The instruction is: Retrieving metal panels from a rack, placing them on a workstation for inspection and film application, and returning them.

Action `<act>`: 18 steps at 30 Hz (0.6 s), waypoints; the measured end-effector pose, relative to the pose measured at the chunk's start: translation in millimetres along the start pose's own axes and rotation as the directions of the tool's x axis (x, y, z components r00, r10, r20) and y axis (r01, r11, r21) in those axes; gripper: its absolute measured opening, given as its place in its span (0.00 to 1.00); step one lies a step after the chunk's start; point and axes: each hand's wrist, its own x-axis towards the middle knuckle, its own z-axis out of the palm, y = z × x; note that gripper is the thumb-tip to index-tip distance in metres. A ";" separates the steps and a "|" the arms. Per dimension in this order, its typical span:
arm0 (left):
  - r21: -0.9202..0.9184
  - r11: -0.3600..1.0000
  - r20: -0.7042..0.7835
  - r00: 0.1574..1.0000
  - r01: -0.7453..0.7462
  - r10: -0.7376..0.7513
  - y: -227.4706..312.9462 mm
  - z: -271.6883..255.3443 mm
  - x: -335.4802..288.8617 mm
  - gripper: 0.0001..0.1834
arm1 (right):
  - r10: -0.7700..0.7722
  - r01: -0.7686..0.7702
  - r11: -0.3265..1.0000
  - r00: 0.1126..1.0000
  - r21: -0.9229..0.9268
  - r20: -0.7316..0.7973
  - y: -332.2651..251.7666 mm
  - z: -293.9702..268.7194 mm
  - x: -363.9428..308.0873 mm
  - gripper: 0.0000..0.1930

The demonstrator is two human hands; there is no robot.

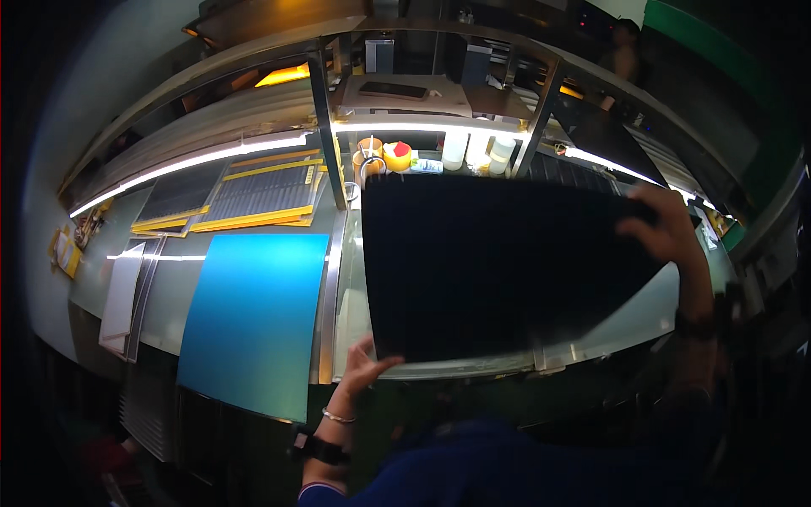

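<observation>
A large dark, nearly black sheet (498, 270) is held up over the bench by its edges. Its lower left corner sits in my left hand (365, 367), with the thumb along the front and the other fingers partly hidden. At the upper right edge, my right hand (663, 224) is closed on the same sheet, slightly smeared by motion. To the left of it, a flat blue sheet (253, 321) lies on the bench and reaches past the front edge. The dark sheet hides much of the bench behind it.
Yellow-edged panels (258, 194) and a pale sheet (124, 291) lie on the left. Behind are a yellow container (397, 155), white bottles (454, 150) and a shelf with a light tube (431, 128). A metal strip (332, 296) divides the bench. Someone (623, 51) is at far right.
</observation>
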 end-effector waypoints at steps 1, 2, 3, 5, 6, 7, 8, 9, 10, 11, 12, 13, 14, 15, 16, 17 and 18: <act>-0.064 0.975 0.216 0.957 0.214 -0.196 6.5 1.2 -7.8 0.19 | 0.068 -0.070 0.991 0.997 0.113 0.025 23.4 9.5 14.4 0.20; -0.159 0.969 0.130 0.977 0.189 -0.170 12.1 7.9 -20.9 0.14 | 0.121 -0.139 0.983 0.981 0.116 0.153 26.7 25.9 39.7 0.21; -0.245 0.957 0.033 0.988 0.156 -0.152 13.2 12.5 -33.6 0.09 | 0.165 -0.204 0.972 0.946 0.117 0.278 27.1 46.9 64.9 0.22; -0.334 0.923 -0.002 0.979 0.193 -0.206 4.3 16.6 -46.5 0.09 | 0.081 -0.192 0.940 0.929 0.282 0.362 80.7 126.1 80.0 0.25; -0.423 0.879 -0.025 0.966 0.223 -0.257 2.2 19.7 -47.1 0.10 | 0.154 -0.317 0.893 0.883 0.320 0.444 98.2 170.1 84.8 0.27; -0.428 0.875 -0.024 0.965 0.226 -0.261 3.6 27.7 -41.8 0.10 | 0.231 -0.447 0.833 0.817 0.326 0.529 111.5 200.1 84.8 0.28; -0.445 0.851 -0.035 0.944 0.281 -0.329 3.1 33.8 -40.6 0.10 | 0.209 -0.358 0.891 0.870 0.281 0.445 108.9 231.3 78.2 0.31; -0.460 0.822 -0.045 0.916 0.336 -0.400 2.8 37.2 -41.4 0.10 | 0.177 -0.271 0.935 0.916 0.230 0.360 97.5 260.1 63.9 0.33; -0.597 0.717 -0.019 0.887 0.360 -0.461 11.7 40.1 -34.4 0.08 | 0.105 -0.215 0.939 0.923 0.268 0.371 88.7 284.0 43.1 0.35; -0.554 0.707 -0.002 0.849 0.439 -0.528 -6.3 35.2 -33.6 0.07 | 0.028 -0.155 0.937 0.926 0.313 0.377 72.5 300.3 20.5 0.37; -0.563 0.679 0.005 0.823 0.471 -0.567 -11.0 33.2 -39.9 0.07 | 0.159 -0.418 0.879 0.710 0.229 0.686 48.8 305.3 -6.0 0.38; -0.570 0.655 0.014 0.803 0.496 -0.596 -16.9 26.5 -39.6 0.07 | 0.030 -0.342 0.892 0.699 0.296 0.715 30.6 306.4 -41.6 0.38; -0.569 0.653 0.004 0.796 0.499 -0.605 -19.3 21.9 -40.1 0.07 | 0.028 -0.356 0.915 0.528 0.191 0.849 10.4 295.4 -80.6 0.40; -0.599 0.635 -0.003 0.791 0.488 -0.611 -20.0 22.4 -41.0 0.07 | 0.116 -0.436 0.899 0.321 0.038 0.940 -17.2 269.6 -102.0 0.42; -0.629 0.611 -0.002 0.785 0.481 -0.620 -16.5 27.2 -45.9 0.08 | 0.170 -0.530 0.848 0.254 -0.010 0.952 -33.9 248.2 -129.3 0.41; -0.597 0.626 0.006 0.784 0.501 -0.621 -11.0 24.0 -41.1 0.09 | 0.218 -0.616 0.786 0.188 -0.058 0.958 -46.2 236.1 -150.8 0.40; -0.571 0.651 -0.002 0.792 0.500 -0.610 -18.0 21.4 -36.9 0.09 | 0.217 -0.616 0.785 0.187 -0.058 0.958 -55.7 235.6 -164.2 0.40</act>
